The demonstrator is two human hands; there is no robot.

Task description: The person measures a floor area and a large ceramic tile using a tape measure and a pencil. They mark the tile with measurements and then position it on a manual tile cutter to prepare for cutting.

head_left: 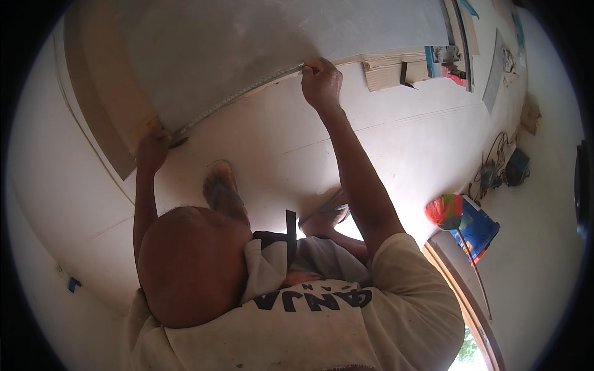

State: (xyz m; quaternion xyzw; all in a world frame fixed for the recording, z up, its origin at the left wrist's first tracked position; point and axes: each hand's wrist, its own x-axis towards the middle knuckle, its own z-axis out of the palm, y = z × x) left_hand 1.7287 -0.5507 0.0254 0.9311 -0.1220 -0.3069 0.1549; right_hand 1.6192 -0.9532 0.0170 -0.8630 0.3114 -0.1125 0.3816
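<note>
A long thin pale strip (241, 93) with dark speckled markings, possibly a measuring tape or ruler, lies along the near edge of a large grey sheet (216, 43). At its right end, my right hand (322, 81) is closed, pinching the strip at the sheet's edge. My left hand (153, 148) is closed at the left end, beside the brown border board (102, 93); its fingertips partly hide what they grip. A small dark curved piece (178, 143) sticks out next to those fingers. My bent left knee (192, 266) covers part of my left forearm.
Flattened cardboard (390, 72) bears a black angled tool (405, 75), near a blue-and-red item (442, 65) and a long dark bar (464, 43). My feet (219, 182) are on the pale floor. To the right are a red-green broom (445, 210), a blue container (479, 229) and tangled cords (492, 173).
</note>
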